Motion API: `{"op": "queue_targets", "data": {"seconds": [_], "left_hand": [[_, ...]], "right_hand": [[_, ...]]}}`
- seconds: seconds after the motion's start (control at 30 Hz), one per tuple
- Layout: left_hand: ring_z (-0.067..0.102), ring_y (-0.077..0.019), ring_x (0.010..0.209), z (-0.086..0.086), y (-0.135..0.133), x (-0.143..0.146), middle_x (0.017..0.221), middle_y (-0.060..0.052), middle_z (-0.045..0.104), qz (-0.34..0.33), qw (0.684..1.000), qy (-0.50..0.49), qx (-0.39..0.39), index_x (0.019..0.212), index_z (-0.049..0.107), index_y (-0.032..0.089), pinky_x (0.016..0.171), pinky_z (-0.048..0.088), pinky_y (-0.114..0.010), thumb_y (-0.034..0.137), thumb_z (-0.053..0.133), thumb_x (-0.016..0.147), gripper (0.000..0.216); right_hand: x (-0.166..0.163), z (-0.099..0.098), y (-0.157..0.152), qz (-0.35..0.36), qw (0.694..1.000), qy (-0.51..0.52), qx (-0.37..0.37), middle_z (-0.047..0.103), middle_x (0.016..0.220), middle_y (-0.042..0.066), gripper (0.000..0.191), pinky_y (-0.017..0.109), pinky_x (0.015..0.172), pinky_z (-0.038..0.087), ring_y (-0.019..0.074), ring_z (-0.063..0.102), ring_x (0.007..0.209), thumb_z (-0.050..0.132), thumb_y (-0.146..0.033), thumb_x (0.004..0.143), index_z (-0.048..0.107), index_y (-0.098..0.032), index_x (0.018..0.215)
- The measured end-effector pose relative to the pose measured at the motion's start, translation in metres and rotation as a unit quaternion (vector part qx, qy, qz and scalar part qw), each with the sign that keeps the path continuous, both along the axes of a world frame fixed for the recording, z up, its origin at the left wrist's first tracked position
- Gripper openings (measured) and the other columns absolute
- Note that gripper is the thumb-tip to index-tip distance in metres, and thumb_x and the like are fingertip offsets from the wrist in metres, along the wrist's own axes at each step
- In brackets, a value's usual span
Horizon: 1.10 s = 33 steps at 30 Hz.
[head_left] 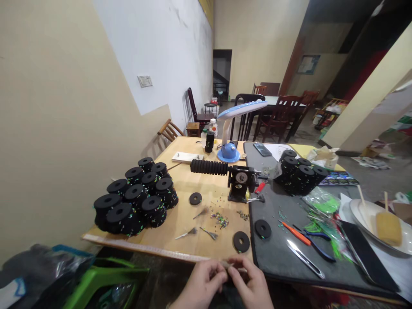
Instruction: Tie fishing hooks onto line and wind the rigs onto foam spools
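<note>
Just past the table's front edge, my left hand (205,281) and my right hand (249,281) are close together, fingertips pinched around a small greyish-brown piece (226,265). Its kind is too small and too covered to tell. Nearest to them on the table lie a black foam ring (236,244) and another black foam ring (262,225). A scatter of tiny coloured beads (220,219) is spread beyond, beside several small feathery tufts on stems (208,233). Behind these stands a black clamp-like vise (240,182) with a ribbed black roll (208,168) sticking out leftward.
Stacks of black foam spools (124,214) fill the left; more spools (301,174) stand back right. A blue lamp (229,152) is behind the vise. Tweezers (305,259), orange-handled tool (294,233), blue pliers (320,246) and a plate (355,210) with food lie right.
</note>
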<state>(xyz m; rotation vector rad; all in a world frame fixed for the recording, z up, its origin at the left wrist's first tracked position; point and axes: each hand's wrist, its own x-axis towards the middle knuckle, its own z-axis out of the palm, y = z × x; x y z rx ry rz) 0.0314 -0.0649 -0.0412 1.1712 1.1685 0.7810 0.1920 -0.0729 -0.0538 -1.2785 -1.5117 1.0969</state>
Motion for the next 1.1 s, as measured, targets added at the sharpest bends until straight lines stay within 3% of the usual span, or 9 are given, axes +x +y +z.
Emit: {"op": "queue_targets", "data": {"seconds": [0.2,0.4,0.63,0.73,0.9,1.1], "left_hand": [[0.05,-0.015,0.063,-0.01,-0.002,0.003,0.063,0.0,0.058,-0.025,0.997,0.032,0.068,0.066,0.063,0.015,0.06,0.039,-0.024,0.023,0.056,0.078,0.016],[0.05,-0.0151,0.061,-0.021,-0.003,0.001,0.062,0.0,0.059,0.0,0.992,0.072,0.106,0.066,0.065,0.014,0.059,0.039,-0.023,0.026,0.056,0.08,0.021],[0.053,-0.0166,0.062,-0.022,0.004,0.001,0.063,-0.002,0.065,-0.041,0.989,0.092,0.109,0.071,0.07,0.014,0.06,0.04,-0.023,0.029,0.055,0.084,0.025],[0.057,-0.0183,0.064,-0.023,0.004,0.0,0.069,-0.004,0.069,-0.061,0.988,0.077,0.119,0.075,0.071,0.015,0.063,0.044,-0.024,0.031,0.056,0.085,0.024],[0.057,-0.0178,0.064,-0.024,0.002,-0.004,0.067,-0.003,0.068,-0.074,0.982,0.101,0.139,0.072,0.069,0.015,0.063,0.043,-0.023,0.033,0.055,0.087,0.028],[0.054,-0.0159,0.062,-0.026,0.0,-0.01,0.063,-0.003,0.062,-0.085,0.98,0.084,0.158,0.066,0.063,0.015,0.061,0.041,-0.021,0.045,0.049,0.09,0.041]], "right_hand": [[-0.016,0.007,0.01,0.01,1.0,-0.018,0.014,0.07,0.083,0.006,0.007,0.028,0.075,0.05,0.0233,0.066,0.083,0.063,-0.022,0.079,0.061,-0.02,0.072],[-0.023,0.004,0.011,0.0,0.999,-0.038,0.0,0.07,0.075,0.005,0.013,0.028,0.071,0.048,0.0221,0.066,0.077,0.058,-0.015,0.079,0.061,-0.02,0.066],[-0.018,0.003,0.009,-0.047,0.997,-0.051,0.021,0.069,0.077,0.006,0.012,0.028,0.068,0.046,0.0222,0.064,0.076,0.062,-0.018,0.08,0.064,-0.02,0.069],[-0.016,0.003,0.007,-0.051,0.999,0.009,0.01,0.069,0.079,0.006,0.015,0.027,0.066,0.046,0.0207,0.063,0.075,0.063,-0.03,0.084,0.064,-0.019,0.073],[-0.018,-0.001,0.007,-0.013,0.975,0.199,-0.101,0.063,0.07,0.0,0.038,0.02,0.045,0.041,0.0114,0.054,0.052,0.064,-0.055,0.083,0.056,-0.019,0.075],[-0.025,-0.01,0.007,0.011,0.947,0.285,-0.149,0.063,0.062,-0.002,0.047,0.017,0.041,0.041,0.0102,0.057,0.049,0.071,-0.062,0.074,0.049,-0.02,0.071]]}}
